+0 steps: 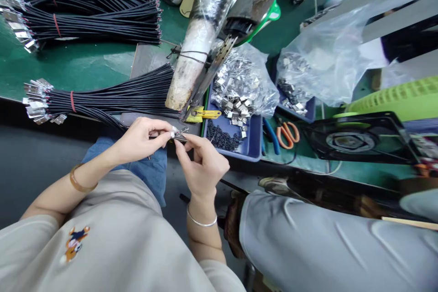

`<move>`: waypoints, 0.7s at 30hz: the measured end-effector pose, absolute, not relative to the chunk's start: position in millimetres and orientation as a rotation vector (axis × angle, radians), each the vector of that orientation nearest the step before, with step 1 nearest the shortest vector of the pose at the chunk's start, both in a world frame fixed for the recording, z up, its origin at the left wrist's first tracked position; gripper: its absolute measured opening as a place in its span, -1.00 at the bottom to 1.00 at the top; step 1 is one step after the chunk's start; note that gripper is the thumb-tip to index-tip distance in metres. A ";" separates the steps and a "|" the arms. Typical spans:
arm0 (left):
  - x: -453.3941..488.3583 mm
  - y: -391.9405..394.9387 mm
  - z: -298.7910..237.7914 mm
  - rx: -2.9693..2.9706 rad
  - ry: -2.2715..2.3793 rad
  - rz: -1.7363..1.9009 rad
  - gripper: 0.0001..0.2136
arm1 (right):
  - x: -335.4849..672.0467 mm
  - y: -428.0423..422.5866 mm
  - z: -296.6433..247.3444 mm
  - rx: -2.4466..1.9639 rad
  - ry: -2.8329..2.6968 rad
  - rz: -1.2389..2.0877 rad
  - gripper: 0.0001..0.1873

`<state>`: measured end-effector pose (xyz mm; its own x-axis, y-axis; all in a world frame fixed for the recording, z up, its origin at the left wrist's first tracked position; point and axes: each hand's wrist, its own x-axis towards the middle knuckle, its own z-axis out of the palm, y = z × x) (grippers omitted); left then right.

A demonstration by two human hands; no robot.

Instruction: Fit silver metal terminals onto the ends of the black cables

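My left hand (142,139) pinches the end of a thin black wire, fingers closed, just in front of the table edge. My right hand (201,164) meets it from the right, thumb and forefinger pinched on a small metal terminal clip (180,135) at the wire's tip. Directly behind my hands lies a bundle of black wires (112,98) with metal terminals at its left end. A blue tray (251,146) with loose metal clips and small black pieces sits just right of my hands.
More banded black wire bundles (96,9) lie on the green mat (75,66) at the back left. A plastic-wrapped machine arm (198,50) slants down at centre. Plastic bags of clips (246,77), orange-handled scissors (288,134), a black fan (352,139) and a green basket (404,98) stand to the right.
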<state>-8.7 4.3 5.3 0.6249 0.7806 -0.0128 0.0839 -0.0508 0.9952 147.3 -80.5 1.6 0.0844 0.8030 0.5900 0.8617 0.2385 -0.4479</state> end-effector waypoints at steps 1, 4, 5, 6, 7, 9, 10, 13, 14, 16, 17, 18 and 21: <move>-9.1 4.2 5.3 1.548 0.746 0.657 -0.78 | 145.9 -78.0 0.3 -1.557 -1.720 -0.105 -0.94; -11.0 4.1 5.5 1.577 0.716 0.642 -0.78 | 141.8 -76.4 -0.4 -1.584 -1.690 -0.021 -0.88; -12.1 4.4 5.6 1.584 0.701 0.634 -0.78 | 141.2 -78.2 1.0 -1.590 -1.668 0.063 -0.87; -13.5 4.8 5.7 1.587 0.683 0.625 -0.79 | 141.6 -81.0 3.3 -1.587 -1.644 0.158 -0.88; -15.0 5.2 5.9 1.592 0.660 0.609 -0.80 | 143.6 -84.7 6.6 -1.581 -1.612 0.246 -0.88; -18.1 5.7 7.2 1.627 0.615 0.570 -0.82 | 153.4 -92.3 14.9 -1.590 -1.492 0.303 -0.86; -19.4 5.7 8.4 1.663 0.596 0.561 -0.83 | 161.8 -95.1 19.2 -1.616 -1.411 0.269 -0.84; -21.6 4.1 15.0 1.831 0.548 0.572 -0.88 | 197.9 -94.0 27.4 -1.813 -1.210 0.094 -0.77; -21.9 3.6 17.9 1.888 0.532 0.583 -0.88 | 211.6 -90.0 27.5 -1.911 -1.219 0.082 -0.75; -22.0 3.6 23.5 1.973 0.497 0.594 -0.86 | 237.1 -78.1 24.0 -2.055 -1.311 0.124 -0.71; -21.9 4.4 25.8 1.990 0.480 0.595 -0.85 | 247.7 -71.1 21.2 -2.092 -1.334 0.166 -0.68; -21.9 5.7 27.4 1.986 0.465 0.592 -0.83 | 256.2 -64.0 18.4 -2.122 -1.355 0.254 -0.65; -21.7 11.9 26.8 1.849 0.437 0.526 -0.82 | 269.6 -46.7 14.4 -2.150 -1.424 0.542 -0.61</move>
